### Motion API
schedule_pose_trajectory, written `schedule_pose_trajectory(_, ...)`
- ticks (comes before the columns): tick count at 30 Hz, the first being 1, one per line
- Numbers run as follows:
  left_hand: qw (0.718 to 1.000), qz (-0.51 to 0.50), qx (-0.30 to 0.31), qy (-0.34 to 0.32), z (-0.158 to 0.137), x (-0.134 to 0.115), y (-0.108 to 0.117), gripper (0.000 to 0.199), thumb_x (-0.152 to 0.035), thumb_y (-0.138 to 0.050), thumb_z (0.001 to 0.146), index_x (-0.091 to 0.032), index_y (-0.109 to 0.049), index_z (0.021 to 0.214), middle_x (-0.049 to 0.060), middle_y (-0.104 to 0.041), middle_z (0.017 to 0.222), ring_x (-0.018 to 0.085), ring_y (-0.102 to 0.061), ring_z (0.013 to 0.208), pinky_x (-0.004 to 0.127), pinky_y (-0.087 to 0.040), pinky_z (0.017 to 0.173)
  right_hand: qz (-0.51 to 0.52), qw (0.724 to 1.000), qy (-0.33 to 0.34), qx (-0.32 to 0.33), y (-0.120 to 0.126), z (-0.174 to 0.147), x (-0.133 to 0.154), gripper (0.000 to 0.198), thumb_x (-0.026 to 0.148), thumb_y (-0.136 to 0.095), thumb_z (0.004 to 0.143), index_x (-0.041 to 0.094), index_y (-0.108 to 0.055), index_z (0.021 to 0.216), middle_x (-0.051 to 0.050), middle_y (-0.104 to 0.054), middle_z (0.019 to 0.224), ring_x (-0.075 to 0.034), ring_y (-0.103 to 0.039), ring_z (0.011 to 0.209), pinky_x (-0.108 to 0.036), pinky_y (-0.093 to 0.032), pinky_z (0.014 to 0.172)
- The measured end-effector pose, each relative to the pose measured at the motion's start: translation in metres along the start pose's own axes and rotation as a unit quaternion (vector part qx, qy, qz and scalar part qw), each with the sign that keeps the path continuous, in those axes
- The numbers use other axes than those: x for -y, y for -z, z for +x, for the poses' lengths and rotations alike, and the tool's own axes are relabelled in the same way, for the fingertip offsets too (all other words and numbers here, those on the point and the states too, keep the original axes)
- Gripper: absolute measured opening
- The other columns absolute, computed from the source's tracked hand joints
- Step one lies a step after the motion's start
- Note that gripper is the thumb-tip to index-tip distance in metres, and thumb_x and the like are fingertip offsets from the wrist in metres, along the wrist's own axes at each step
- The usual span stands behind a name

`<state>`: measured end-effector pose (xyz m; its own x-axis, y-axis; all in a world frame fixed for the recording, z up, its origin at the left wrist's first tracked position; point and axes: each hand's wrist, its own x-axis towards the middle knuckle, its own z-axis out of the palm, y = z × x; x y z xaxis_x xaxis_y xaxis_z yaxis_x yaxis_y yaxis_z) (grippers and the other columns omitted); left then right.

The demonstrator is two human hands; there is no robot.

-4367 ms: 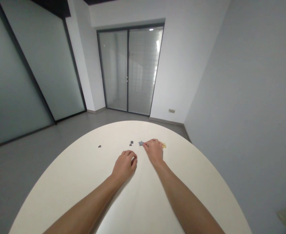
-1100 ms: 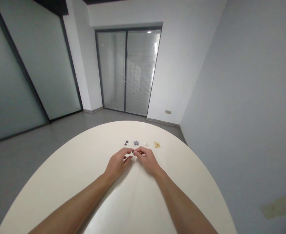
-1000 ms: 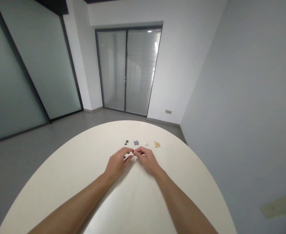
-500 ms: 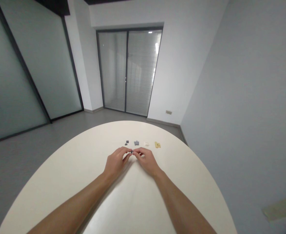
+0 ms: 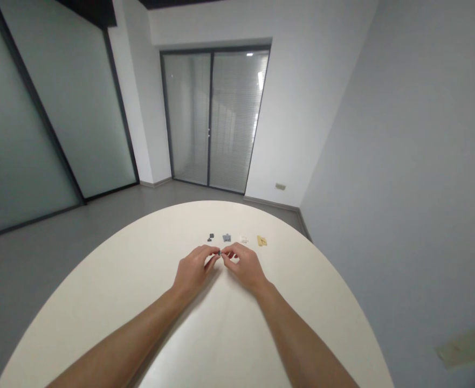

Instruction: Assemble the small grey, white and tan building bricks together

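My left hand (image 5: 192, 267) pinches a tiny dark piece (image 5: 220, 253) between thumb and index finger; it looks like a toy building brick, though it is too small to be sure. From the other side, the fingertips of my right hand (image 5: 243, 265) close on the same piece. Just beyond my hands lie small parts in a row: black pieces (image 5: 211, 236), grey-blue pieces (image 5: 226, 237), white pieces (image 5: 243, 239) and yellow pieces (image 5: 262, 241). Fingertips partly hide the held piece.
A round white table (image 5: 111, 291) bears the parts and both forearms. Past its far edge are grey floor (image 5: 140, 203) and a glazed double door (image 5: 211, 118). A grey wall (image 5: 415, 161) rises on the right, and frosted glass panels (image 5: 67, 91) stand on the left.
Both hands stay together around the dark piece, with only a slight shift of the fingertips. The right fingers have lifted a little. The parts in the row have not moved.
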<state>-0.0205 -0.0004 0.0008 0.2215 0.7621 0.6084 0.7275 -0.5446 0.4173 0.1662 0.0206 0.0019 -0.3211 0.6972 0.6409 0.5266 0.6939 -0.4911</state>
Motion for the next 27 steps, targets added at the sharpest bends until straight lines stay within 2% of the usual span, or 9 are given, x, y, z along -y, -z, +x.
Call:
schedule_pose_trajectory(5,1.000,-0.001,0.011,-0.007,-0.0001,-0.0005,0.0007,0.018,-0.030,-0.051,0.096,-0.027,-0.066,0.105,0.000,-0.073,0.104,0.017,-0.067,0.095,0.027,-0.054,0.076,-0.035,0.999,0.010,-0.017,-0.0004,0.0000,0.0015,0.008,0.019,-0.061,0.085,0.022,-0.067,0.089,0.000,-0.069,0.080,-0.015,-0.063,0.075,-0.025,-0.047,0.073)
schedule_pose_trajectory(13,1.000,-0.015,0.019,-0.015,-0.0006,0.0000,0.0009,0.017,-0.029,-0.052,0.095,-0.027,-0.066,0.105,0.001,-0.073,0.103,0.017,-0.067,0.094,0.028,-0.054,0.077,-0.051,0.999,0.009,-0.009,0.0002,-0.0001,0.0038,0.010,0.019,-0.059,0.081,0.023,-0.065,0.088,-0.001,-0.067,0.079,-0.016,-0.063,0.075,-0.026,-0.047,0.072)
schedule_pose_trajectory(27,0.998,-0.039,0.038,-0.020,-0.0010,0.0024,-0.0004,0.019,-0.027,-0.051,0.095,-0.027,-0.064,0.109,0.001,-0.071,0.107,0.017,-0.066,0.097,0.026,-0.055,0.075,-0.051,0.998,0.022,-0.014,0.0019,0.0002,0.0063,0.008,0.020,-0.057,0.081,0.021,-0.063,0.085,-0.001,-0.065,0.077,-0.016,-0.061,0.071,-0.025,-0.045,0.070)
